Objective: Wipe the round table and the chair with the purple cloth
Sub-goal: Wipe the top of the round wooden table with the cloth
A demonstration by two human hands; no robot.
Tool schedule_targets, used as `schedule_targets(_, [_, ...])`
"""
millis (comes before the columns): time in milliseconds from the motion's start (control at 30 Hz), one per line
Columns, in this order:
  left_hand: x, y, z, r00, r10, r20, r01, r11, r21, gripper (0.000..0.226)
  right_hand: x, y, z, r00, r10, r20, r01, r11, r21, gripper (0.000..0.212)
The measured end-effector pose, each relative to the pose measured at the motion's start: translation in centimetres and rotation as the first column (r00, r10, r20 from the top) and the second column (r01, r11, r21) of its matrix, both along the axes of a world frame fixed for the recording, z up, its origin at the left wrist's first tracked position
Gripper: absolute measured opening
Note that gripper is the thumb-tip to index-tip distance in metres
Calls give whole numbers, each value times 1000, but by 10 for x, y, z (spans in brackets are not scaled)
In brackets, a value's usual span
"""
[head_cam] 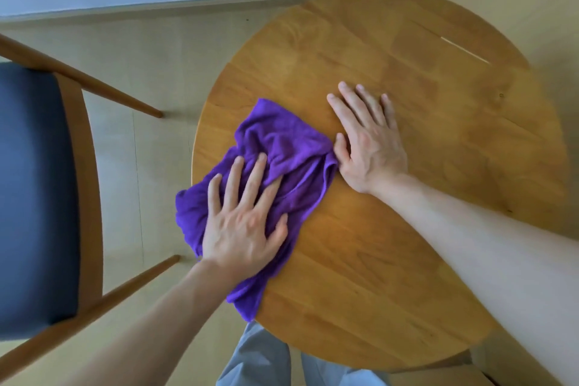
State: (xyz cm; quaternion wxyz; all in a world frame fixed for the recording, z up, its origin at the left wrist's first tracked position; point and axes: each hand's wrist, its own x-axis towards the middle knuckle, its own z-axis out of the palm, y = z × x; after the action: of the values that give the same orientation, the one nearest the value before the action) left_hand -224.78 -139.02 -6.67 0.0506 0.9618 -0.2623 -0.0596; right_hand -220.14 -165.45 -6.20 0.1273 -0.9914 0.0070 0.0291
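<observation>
A crumpled purple cloth (275, 147) lies on the left part of the round wooden table (407, 244), one corner hanging over the near-left edge. My left hand (244, 222) presses flat on the cloth with spread, straight fingers. Flat on the bare wood just right of the cloth rests my right hand (366, 141), its thumb touching the cloth's right edge. The chair (34, 191), with a dark blue seat and a wooden frame, stands to the left of the table.
Pale floor (150, 50) runs between chair and table. A light wall with a baseboard (188, 0) is beyond. The chair's wooden legs (125, 97) slant toward the table. My grey-blue trousers (266, 357) show below the table's near edge.
</observation>
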Motion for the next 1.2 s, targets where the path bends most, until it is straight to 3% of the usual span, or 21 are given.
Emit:
schedule_targets(67, [24, 0, -1, 999, 34, 4, -34, 999, -1, 64, 2, 1, 1, 1000, 3, -3, -3, 1000, -5, 66])
schedule_targets(300, [90, -35, -2, 921, 385, -60, -388, 920, -63, 60, 1, 0, -2, 1000, -5, -2, 5, 1000, -17, 64])
schedule_targets(400, [66, -34, -1, 944, 327, -31, -328, 944, -33, 65, -2, 0, -2, 1000, -3, 8, 3, 1000, -11, 64])
schedule_targets(633, [7, -12, 1, 998, -38, -44, 40, 998, 45, 63, -1, 1, -3, 1000, 0, -6, 0, 1000, -14, 66])
schedule_targets(700, [37, -19, 1, 999, -14, -45, 16, 999, 47, 60, 1, 0, -3, 1000, 1, -3, -1, 1000, -13, 67])
schedule_targets(833, [126, -51, 5, 971, 222, -89, -223, 975, -5, 58, 3, 0, -5, 1000, 6, 21, -5, 1000, -14, 64])
schedule_targets(933, [144, -64, 3, 960, 266, -87, -268, 963, -9, 60, 3, -1, -6, 1000, 7, 25, -7, 1000, -21, 62])
schedule_targets(1100, [91, -55, 7, 990, 132, -51, -131, 991, 11, 61, 3, 1, -3, 1000, 7, 15, -7, 1000, 10, 66])
schedule_targets(1200, [63, -49, 9, 997, 34, -65, -33, 999, 20, 60, 1, 1, 0, 999, -36, 31, 32, 993, 110, 77])
